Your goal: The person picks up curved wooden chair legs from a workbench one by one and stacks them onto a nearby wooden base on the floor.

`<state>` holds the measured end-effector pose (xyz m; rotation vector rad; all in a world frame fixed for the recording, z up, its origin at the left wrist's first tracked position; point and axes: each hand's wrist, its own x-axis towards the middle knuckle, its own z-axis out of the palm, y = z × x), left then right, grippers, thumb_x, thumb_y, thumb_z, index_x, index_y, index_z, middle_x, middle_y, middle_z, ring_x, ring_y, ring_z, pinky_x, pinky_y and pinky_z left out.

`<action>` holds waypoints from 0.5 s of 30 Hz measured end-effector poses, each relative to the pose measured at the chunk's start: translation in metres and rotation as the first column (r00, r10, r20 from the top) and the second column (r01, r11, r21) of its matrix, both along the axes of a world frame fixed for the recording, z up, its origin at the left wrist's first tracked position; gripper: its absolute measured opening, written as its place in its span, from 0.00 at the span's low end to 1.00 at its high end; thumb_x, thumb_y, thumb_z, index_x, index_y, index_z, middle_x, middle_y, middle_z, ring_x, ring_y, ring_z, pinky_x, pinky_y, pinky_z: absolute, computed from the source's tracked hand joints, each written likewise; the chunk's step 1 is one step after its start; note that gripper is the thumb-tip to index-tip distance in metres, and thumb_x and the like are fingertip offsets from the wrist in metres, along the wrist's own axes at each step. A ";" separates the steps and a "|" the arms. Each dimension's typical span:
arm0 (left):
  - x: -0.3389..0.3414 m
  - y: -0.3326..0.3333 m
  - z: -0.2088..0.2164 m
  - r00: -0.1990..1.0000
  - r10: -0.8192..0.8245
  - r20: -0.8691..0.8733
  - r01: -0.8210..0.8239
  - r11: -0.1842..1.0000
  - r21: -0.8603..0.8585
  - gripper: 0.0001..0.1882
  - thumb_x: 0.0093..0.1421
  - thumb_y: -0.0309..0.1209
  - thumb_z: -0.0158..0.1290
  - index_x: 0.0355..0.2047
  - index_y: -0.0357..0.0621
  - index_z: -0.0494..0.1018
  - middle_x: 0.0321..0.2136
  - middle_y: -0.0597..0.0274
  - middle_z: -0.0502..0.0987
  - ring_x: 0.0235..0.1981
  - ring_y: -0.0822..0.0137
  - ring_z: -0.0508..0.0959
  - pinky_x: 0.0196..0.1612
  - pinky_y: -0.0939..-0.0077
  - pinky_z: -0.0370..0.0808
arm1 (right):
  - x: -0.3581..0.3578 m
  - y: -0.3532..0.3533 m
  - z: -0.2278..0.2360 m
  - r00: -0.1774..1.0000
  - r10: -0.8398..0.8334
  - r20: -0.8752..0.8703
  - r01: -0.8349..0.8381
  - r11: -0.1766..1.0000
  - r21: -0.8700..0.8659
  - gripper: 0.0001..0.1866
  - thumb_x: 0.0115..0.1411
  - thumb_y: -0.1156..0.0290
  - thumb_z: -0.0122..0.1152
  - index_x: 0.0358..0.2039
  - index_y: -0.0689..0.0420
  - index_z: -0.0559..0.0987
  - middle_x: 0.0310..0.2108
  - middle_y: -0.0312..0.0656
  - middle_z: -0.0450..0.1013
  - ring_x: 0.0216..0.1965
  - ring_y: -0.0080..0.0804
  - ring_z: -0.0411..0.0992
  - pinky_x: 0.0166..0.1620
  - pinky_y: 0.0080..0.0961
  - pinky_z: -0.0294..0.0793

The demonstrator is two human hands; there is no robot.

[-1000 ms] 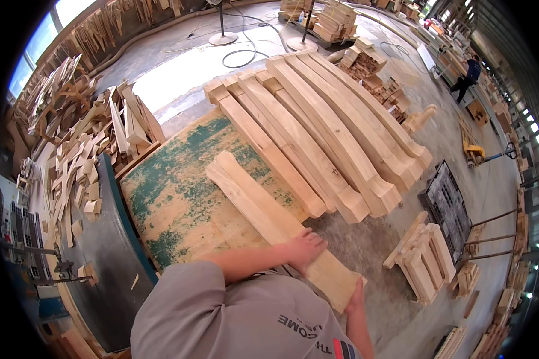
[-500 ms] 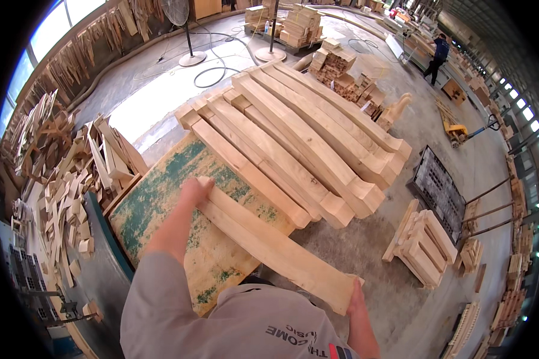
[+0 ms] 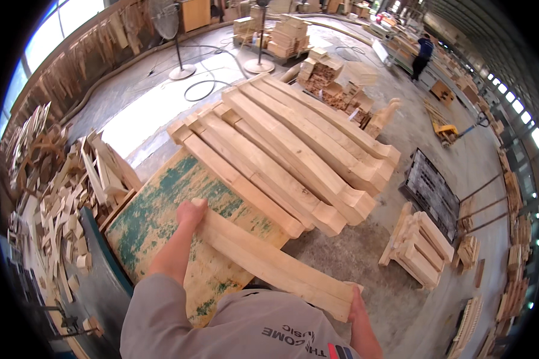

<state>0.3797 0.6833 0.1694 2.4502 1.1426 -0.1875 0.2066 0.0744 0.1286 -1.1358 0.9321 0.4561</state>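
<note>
A long, curved wooden leg blank (image 3: 269,259) slants across in front of my body, one end at each hand. My left hand (image 3: 191,212) is closed round its far left end, above the worn green tabletop (image 3: 156,209) dusted with sawdust. At the near right end, my right hand (image 3: 357,308) grips the edge of the blank, beyond the tabletop; its fingers are partly hidden. Just past the held piece, several similar shaped wooden legs (image 3: 287,155) lie side by side in a slanting row, their right ends overhanging the tabletop.
Offcuts (image 3: 66,233) are heaped at the left beside a dark machine surface (image 3: 105,263). On the right floor are stacked wooden pieces (image 3: 419,248) and a dark slatted panel (image 3: 432,185). A pallet jack (image 3: 446,128) and a person (image 3: 423,57) are farther back. A fan base (image 3: 182,72) stands beyond the table.
The blank has tilted, so more of its side edge shows. My left hand has lowered slightly with it. The surroundings have shifted a little left in view.
</note>
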 end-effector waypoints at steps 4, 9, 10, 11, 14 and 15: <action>0.020 -0.026 0.007 0.989 -0.129 -0.072 0.130 0.992 0.001 0.23 0.57 0.51 0.47 0.41 0.49 0.77 0.36 0.47 0.79 0.41 0.49 0.78 0.44 0.57 0.74 | -0.005 0.001 0.029 0.997 0.039 -0.064 -0.059 0.938 -0.341 0.37 0.58 0.40 0.53 0.51 0.62 0.73 0.46 0.46 0.73 0.44 0.38 0.74 0.45 0.36 0.74; 0.016 0.022 -0.030 0.954 -0.288 -0.077 0.274 0.949 -0.157 0.26 0.56 0.53 0.48 0.47 0.49 0.73 0.43 0.47 0.76 0.44 0.49 0.76 0.46 0.56 0.71 | 0.016 0.007 0.022 0.998 -0.064 -0.019 0.053 0.938 -0.343 0.38 0.54 0.43 0.62 0.47 0.70 0.75 0.42 0.49 0.75 0.42 0.35 0.75 0.42 0.34 0.74; 0.021 0.014 -0.016 0.994 -0.094 -0.055 0.077 0.961 -0.266 0.35 0.51 0.59 0.53 0.50 0.47 0.74 0.47 0.45 0.75 0.47 0.49 0.75 0.49 0.57 0.69 | 0.015 0.011 0.030 0.996 -0.086 -0.003 0.080 0.941 -0.329 0.39 0.52 0.43 0.64 0.46 0.70 0.75 0.41 0.50 0.75 0.42 0.35 0.75 0.42 0.34 0.74; 0.024 0.034 -0.029 0.994 -0.104 -0.044 0.086 0.951 -0.298 0.39 0.47 0.61 0.55 0.49 0.42 0.74 0.47 0.45 0.75 0.47 0.49 0.75 0.50 0.57 0.69 | 0.017 0.012 0.026 0.997 -0.070 -0.031 0.054 0.935 -0.350 0.39 0.51 0.42 0.64 0.46 0.70 0.76 0.40 0.49 0.75 0.41 0.35 0.75 0.42 0.34 0.74; 0.036 0.073 -0.064 0.993 -0.078 -0.090 0.059 0.978 -0.198 0.42 0.44 0.63 0.57 0.45 0.34 0.76 0.44 0.43 0.76 0.47 0.51 0.75 0.49 0.57 0.70 | 0.023 0.007 -0.008 0.997 -0.032 -0.071 0.004 0.930 -0.368 0.40 0.48 0.38 0.64 0.44 0.68 0.78 0.39 0.48 0.76 0.40 0.35 0.75 0.43 0.34 0.74; 0.048 0.058 -0.064 0.993 -0.076 -0.091 0.055 0.975 -0.215 0.43 0.44 0.63 0.57 0.45 0.33 0.75 0.44 0.43 0.76 0.46 0.52 0.76 0.48 0.57 0.71 | 0.012 -0.005 -0.029 0.998 -0.057 -0.042 0.038 0.932 -0.361 0.40 0.48 0.37 0.64 0.43 0.67 0.79 0.39 0.48 0.76 0.40 0.36 0.75 0.43 0.34 0.73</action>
